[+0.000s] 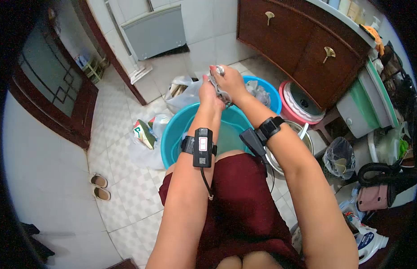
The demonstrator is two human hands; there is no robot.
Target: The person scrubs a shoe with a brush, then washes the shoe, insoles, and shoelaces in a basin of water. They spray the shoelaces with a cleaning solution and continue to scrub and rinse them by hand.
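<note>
Both hands are closed on a bunched grey cloth, held up over the far rim of a large teal basin. My left hand grips it from the left side. My right hand is wrapped round its upper part, and some of the cloth shows above the fingers. Water appears to stand in the basin below my forearms. Just right of my right hand, a blue basin holds more grey cloth. The exact folds between my fingers are hidden.
White plastic bags and a green-and-white shoe lie left of the basin. To the right are a pink basin, a metal pot and a bin with a clear bag. A brown cabinet overhangs the back right.
</note>
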